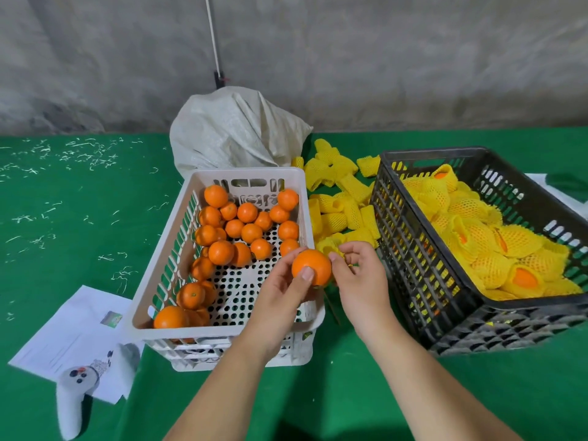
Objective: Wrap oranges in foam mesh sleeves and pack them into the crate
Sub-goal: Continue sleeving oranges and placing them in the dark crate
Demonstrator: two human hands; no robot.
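Two hands met above the white basket (219,178) rim: left hand (286,289) gripped one orange (311,266), right hand (361,275) pinched a yellow sleeve (331,246), beside the black crate (423,249) of wrapped fruit.

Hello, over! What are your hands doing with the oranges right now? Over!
Left hand holds bare orange. Right hand pinches yellow sleeve beside it. Black crate to the right, part full. Nothing blocking.

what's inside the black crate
The black crate holds a heap of oranges in yellow foam mesh sleeves, orange peel showing at some open ends. Whatever lies beneath the top layer is covered, as is the crate floor.
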